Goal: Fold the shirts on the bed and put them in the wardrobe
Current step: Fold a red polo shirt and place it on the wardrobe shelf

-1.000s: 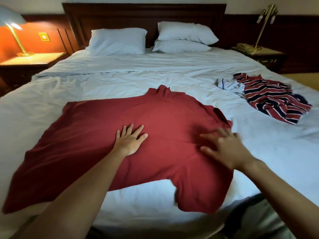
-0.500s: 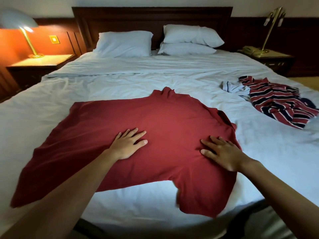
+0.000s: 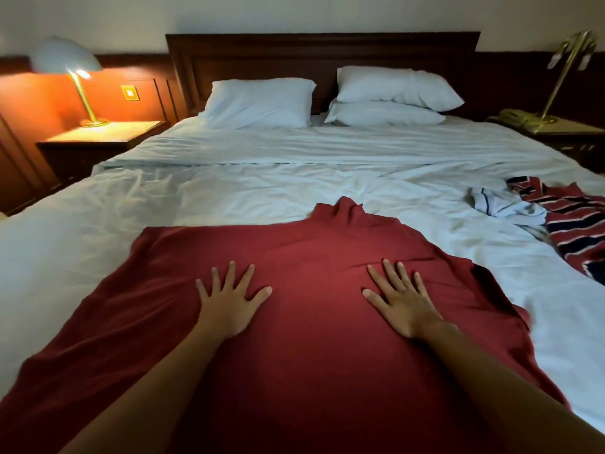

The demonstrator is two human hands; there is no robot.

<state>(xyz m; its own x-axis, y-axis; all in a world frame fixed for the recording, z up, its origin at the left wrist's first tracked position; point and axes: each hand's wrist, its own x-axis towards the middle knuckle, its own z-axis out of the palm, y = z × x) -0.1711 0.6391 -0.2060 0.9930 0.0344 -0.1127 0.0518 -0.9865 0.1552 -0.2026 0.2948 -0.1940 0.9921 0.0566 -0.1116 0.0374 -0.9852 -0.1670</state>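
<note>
On the near half of the bed [image 3: 294, 178], both forearms reach forward from the bottom edge, nearly parallel. The left hand [image 3: 229, 298] lies palm down on the red shirt [image 3: 294, 371], fingers straight and spread, gripping nothing. The right hand [image 3: 401, 299] presses flat beside it (fingers likewise splayed, a crease running just past the fingertips). The red shirt lies spread over the white sheet; a striped shirt [image 3: 576, 224] sits crumpled well apart at the right edge.

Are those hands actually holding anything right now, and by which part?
Nothing is held. The left hand and right hand press flat, fingers spread, on the middle of the red shirt spread out on the bed.
</note>
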